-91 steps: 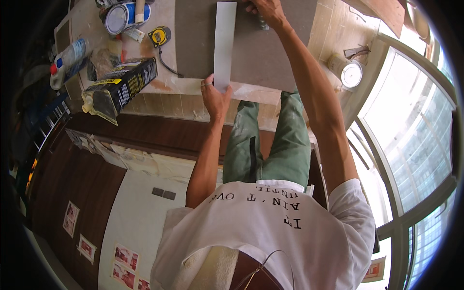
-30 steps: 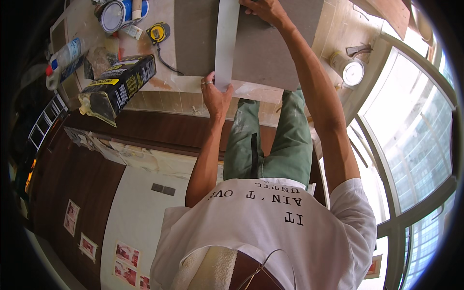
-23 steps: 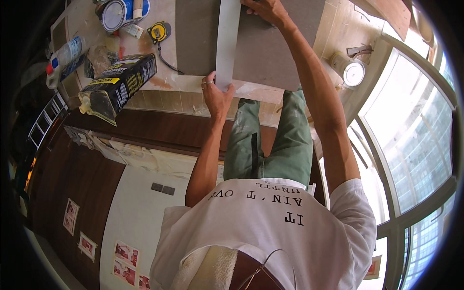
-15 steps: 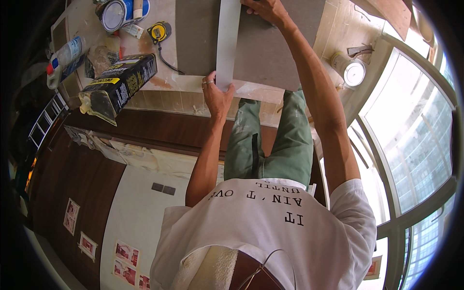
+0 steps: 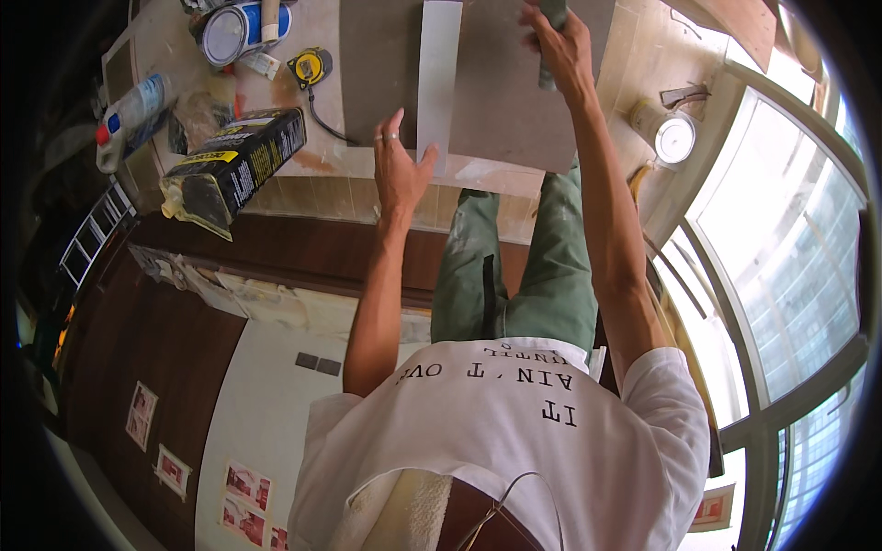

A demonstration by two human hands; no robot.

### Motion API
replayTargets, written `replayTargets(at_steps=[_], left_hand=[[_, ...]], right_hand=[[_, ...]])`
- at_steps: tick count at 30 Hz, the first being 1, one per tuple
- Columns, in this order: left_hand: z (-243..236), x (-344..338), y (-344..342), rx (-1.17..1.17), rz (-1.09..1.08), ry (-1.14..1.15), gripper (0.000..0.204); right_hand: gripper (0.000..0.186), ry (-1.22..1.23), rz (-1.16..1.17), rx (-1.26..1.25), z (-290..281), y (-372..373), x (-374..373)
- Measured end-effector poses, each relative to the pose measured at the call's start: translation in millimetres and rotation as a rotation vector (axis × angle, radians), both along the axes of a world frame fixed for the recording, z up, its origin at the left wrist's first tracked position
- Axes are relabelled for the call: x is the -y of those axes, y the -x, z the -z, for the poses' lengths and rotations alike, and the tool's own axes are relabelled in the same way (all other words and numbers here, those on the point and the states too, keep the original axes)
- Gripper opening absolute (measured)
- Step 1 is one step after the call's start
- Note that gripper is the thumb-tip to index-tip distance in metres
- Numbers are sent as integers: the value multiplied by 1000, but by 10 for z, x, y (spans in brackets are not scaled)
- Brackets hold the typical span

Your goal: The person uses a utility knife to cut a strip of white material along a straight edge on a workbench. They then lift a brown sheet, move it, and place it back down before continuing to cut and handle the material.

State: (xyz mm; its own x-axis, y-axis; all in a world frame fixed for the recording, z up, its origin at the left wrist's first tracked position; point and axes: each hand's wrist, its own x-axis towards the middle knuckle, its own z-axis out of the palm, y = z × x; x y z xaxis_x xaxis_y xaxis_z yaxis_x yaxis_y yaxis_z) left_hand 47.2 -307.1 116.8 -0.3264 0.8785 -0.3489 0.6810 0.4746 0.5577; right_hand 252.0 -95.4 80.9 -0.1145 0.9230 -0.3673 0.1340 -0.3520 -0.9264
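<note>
A pale, flat strip [image 5: 438, 87] lies lengthwise on a grey-brown sheet [image 5: 505, 115] on the worktable. My left hand [image 5: 400, 174] is at the strip's near end, fingers apart and stretched out, the thumb close to its edge. Whether the thumb touches the strip, I cannot tell. Right of the strip, my right hand [image 5: 567, 57] grips a narrow grey-green bar [image 5: 548, 75] above the sheet. Its fingers are partly blurred, and the bar's exact kind is not clear.
Left on the table [image 5: 317, 165] are a yellow-black tape measure [image 5: 310, 66], a black rectangular can [image 5: 241, 161], a blue-and-white paint can [image 5: 230, 35] and a plastic bottle [image 5: 138, 106]. Right of the sheet lies a pale tin [image 5: 663, 133], near the window [image 5: 781, 211].
My left hand has let go of the strip's near end, its fingers spreading. The right hand has left the strip's far part, moved right and nearer, and now holds the grey-green bar.
</note>
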Motion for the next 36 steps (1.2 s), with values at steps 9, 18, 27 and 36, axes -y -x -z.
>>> replayTargets(at_steps=[9,18,27,36], left_hand=[[-128,-1071,187,-411,756,108,109],[41,-1055,190,-314,915,114,120],[-7,-996,118,-320,908,210,131],[190,-951,201,-361,926,78,132]], right_hand=[[32,297,81,82,-292,-546,1497],[36,272,141,130,-306,-209,2172],[25,-14,-49,386,-116,436,1874],[24,-42,-2,417,34,853,1613]])
